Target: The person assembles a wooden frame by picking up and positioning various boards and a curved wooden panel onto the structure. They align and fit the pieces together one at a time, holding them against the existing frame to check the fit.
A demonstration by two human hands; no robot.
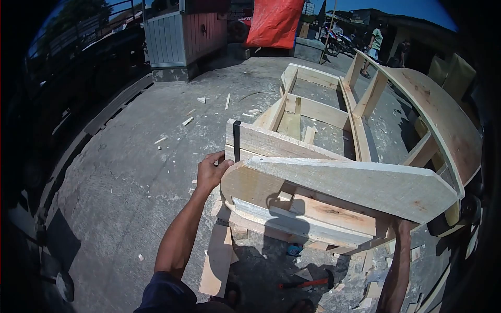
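A long pale wooden board (334,180), rounded at its left end and cut at an angle on the right, stands on edge across the near end of a wooden frame (318,112). My left hand (211,171) is closed at the rounded end, thumb and fingers against the wood. Beside those fingers, a black strip (237,141) crosses another upright plank (276,140) just behind. My right hand (402,228) reaches up beneath the board's lower right edge, its fingers hidden by the wood. Below the board are more planks (334,214) of the frame.
A hammer (308,283) with a red-orange handle and a blue tool (294,250) lie on the concrete among offcuts (216,261). A curved wooden panel (433,99) rises at right. Behind are a grey booth (182,44), a red tarp (274,23), motorbikes (339,41) and a person (374,41).
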